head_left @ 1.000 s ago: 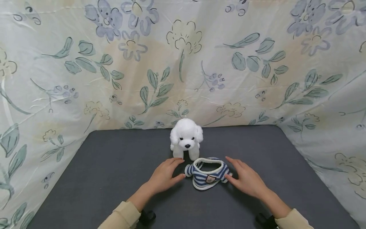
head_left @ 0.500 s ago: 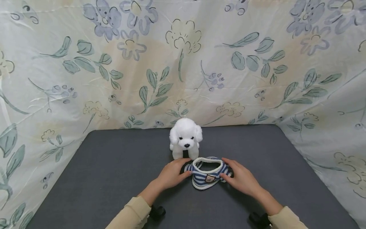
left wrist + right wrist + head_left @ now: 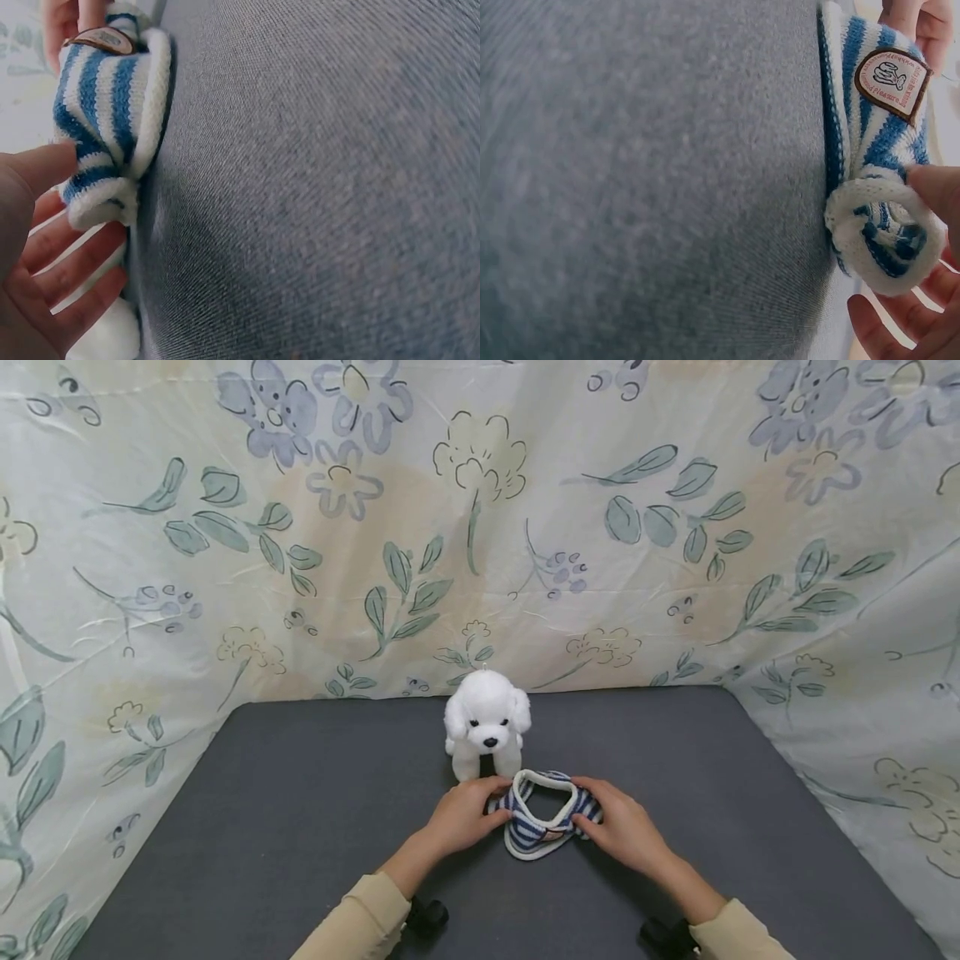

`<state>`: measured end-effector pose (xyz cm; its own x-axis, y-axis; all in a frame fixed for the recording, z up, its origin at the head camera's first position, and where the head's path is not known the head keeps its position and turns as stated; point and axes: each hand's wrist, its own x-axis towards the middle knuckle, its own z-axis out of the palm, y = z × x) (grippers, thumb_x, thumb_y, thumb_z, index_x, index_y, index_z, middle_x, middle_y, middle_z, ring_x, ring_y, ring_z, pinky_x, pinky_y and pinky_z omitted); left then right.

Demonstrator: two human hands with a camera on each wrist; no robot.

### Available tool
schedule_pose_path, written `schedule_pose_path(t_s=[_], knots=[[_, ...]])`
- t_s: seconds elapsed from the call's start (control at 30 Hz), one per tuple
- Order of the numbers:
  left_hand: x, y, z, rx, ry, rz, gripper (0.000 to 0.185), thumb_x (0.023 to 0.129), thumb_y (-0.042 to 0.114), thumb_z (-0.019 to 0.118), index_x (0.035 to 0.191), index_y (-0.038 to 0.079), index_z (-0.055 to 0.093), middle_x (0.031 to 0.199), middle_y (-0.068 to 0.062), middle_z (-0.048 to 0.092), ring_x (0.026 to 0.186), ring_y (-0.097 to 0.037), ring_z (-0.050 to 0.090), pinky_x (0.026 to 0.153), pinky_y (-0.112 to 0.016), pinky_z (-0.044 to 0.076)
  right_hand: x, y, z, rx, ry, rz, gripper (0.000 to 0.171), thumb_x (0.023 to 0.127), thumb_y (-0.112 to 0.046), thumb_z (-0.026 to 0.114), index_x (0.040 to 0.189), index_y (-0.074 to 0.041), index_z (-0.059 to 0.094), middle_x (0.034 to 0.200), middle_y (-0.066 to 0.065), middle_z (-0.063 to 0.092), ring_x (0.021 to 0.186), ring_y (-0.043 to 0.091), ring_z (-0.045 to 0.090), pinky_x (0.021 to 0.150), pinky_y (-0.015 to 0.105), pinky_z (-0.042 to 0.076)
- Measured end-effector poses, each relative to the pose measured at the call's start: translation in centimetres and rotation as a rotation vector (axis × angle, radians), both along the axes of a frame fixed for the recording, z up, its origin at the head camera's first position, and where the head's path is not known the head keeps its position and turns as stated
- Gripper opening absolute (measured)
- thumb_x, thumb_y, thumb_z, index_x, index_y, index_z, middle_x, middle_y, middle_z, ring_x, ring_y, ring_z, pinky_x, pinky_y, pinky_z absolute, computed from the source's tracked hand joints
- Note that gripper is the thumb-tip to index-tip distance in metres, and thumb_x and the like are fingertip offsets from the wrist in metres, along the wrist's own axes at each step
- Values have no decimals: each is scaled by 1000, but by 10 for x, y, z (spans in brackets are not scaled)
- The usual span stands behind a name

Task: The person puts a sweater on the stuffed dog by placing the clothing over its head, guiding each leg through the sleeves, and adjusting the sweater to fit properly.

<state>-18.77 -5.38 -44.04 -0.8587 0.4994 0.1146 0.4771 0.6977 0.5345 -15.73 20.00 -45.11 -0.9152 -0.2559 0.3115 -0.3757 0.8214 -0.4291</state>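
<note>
A small blue-and-white striped knit sweater (image 3: 542, 823) with a brown patch lies on the dark grey table (image 3: 300, 827), just in front of a white plush dog (image 3: 487, 722). My left hand (image 3: 489, 807) pinches its left sleeve, and my right hand (image 3: 591, 815) pinches the right one. In the left wrist view the thumb (image 3: 34, 176) lies on the sweater (image 3: 105, 112) with the fingers (image 3: 67, 277) under it. In the right wrist view the thumb (image 3: 937, 187) presses the rolled sleeve of the sweater (image 3: 877, 150).
A floral cloth (image 3: 300, 568) hangs behind the table and along both sides. The plush dog stands upright at the middle back, facing me. Black wrist mounts (image 3: 427, 914) show near both cuffs.
Both hands have moved inward from flat on the table beside the sweater to its sleeves and taken hold of them. The sweater is bunched narrower. The dog has not moved.
</note>
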Motion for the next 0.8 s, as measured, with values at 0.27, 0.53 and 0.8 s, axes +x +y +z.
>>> schedule_pose_path(t_s=[0.27,0.53,0.8], knots=[[-1,3,-3,6,11,38,39,82,22,69,120,17,60,90,6,67,81,-6,62,68,-27,49,-1,-6,-2,-6,36,-39,30,75,-13,75,103,-15,65,98,1,67,83,14,64,68,35,50],[0,2,-1,31,117,64,19,83,15,66,101,16,70,78,8,64,66,-3,56,58,-21,45,-1,-5,1,-42,19,-52,22,77,-8,72,93,-21,66,82,-5,66,48,-2,38,47,20,33],[1,0,4,51,167,73,8,83,15,66,87,18,72,80,8,64,67,-2,56,59,-21,45,-2,-4,4,-34,30,-39,22,77,-7,72,91,-23,67,86,-5,68,55,-3,46,52,21,38]])
